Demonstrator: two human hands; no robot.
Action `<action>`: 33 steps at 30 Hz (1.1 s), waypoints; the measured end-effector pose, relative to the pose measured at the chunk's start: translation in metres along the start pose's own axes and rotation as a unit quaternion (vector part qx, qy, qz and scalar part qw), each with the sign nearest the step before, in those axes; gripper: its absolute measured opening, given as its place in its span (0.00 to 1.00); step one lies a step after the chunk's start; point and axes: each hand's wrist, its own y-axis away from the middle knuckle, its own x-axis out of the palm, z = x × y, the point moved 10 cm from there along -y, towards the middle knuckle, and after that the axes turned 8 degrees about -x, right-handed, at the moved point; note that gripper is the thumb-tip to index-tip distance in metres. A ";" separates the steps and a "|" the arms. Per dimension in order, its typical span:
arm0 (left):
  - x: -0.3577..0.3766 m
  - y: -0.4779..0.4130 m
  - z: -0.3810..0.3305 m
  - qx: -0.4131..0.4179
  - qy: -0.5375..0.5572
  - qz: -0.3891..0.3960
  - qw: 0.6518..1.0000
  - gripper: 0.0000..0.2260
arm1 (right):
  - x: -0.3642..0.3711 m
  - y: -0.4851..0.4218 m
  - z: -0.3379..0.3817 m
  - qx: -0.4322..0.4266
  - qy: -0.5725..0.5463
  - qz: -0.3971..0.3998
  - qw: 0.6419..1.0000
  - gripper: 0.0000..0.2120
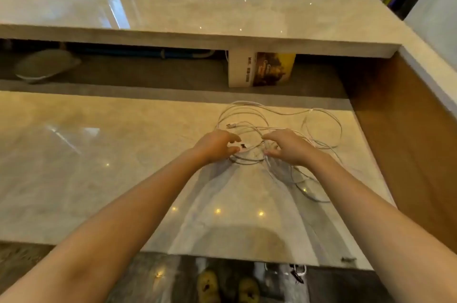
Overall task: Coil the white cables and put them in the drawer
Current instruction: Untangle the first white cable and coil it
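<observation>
**Both hands over a loose tangle of white cable**

Two bare forearms reach in from 6 o'clock across the glossy pale marble counter (99,154), and under its near edge a pair of yellowish slippers (227,288) shows on the dark floor. At the middle of the view the left hand (215,145) and the right hand (288,146) sit close together, palms down, on the tangle of thin white cables (247,114).

Fingers of both hands are curled and partly spread. The left thumb and forefinger seem to pinch near a small dark plug end (243,146), and the right fingers (270,140) rest among the strands, but whether either hand has really closed on a cable I cannot tell.

The cables sprawl in wide, uneven loops from the hands out toward 1 and 3 o'clock, with one strand trailing to 5 o'clock. No coil is formed yet, and no drawer can be seen. At 12 o'clock a white and yellow printed box (262,68) stands in the recess under the upper slab.

The risk, as I judge it, is knotting: several cables overlap, so pulling one free end could tighten crossings elsewhere. The polished surface may also let the loops slide toward the right edge.
</observation>
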 end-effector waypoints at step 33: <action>-0.050 0.025 -0.101 0.070 0.533 0.083 0.839 0.08 | -0.116 0.025 0.017 0.081 -0.747 -0.270 0.602 0.11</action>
